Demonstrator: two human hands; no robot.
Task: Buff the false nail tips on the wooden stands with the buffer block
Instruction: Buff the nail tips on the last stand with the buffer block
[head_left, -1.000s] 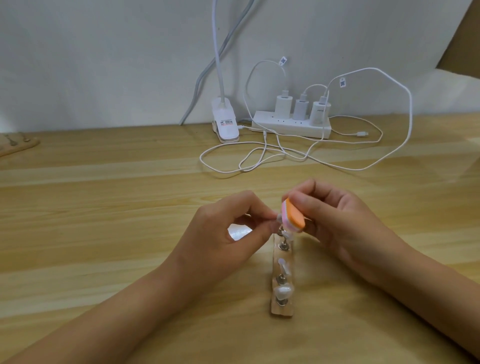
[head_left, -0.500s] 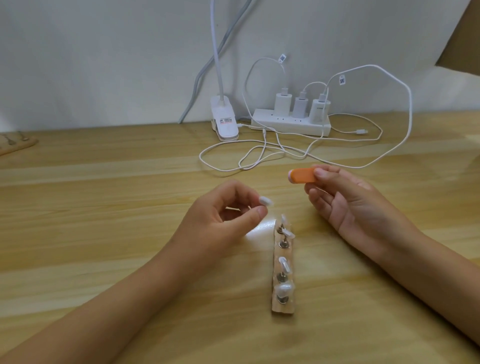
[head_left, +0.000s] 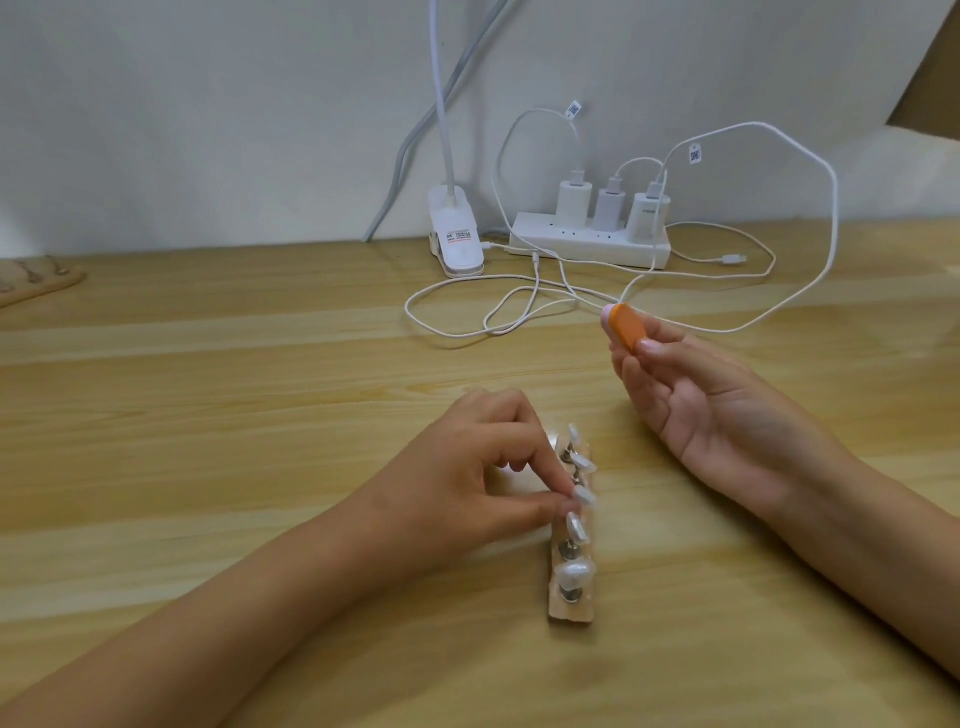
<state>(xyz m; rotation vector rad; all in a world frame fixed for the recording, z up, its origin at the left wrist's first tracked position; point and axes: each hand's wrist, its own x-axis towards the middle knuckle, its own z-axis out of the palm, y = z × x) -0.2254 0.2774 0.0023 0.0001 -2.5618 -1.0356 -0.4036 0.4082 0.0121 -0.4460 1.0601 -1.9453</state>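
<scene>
While the left grip (head_left: 483, 467) pinched a false nail tip (head_left: 584, 497) between thumb and forefinger at the middle of the wooden stand (head_left: 571, 613), the right grip (head_left: 696, 410) held the orange buffer block (head_left: 625, 326) by its lower end, raised well apart from the row. Four other tips (head_left: 574, 574) stood along the stand on the tabletop (head_left: 260, 415). Such tips looked light, thin and slick, likely to flex or pop off their pegs (head_left: 567, 548); pinching one by its side edges near the peg should steady it for buffing.
</scene>
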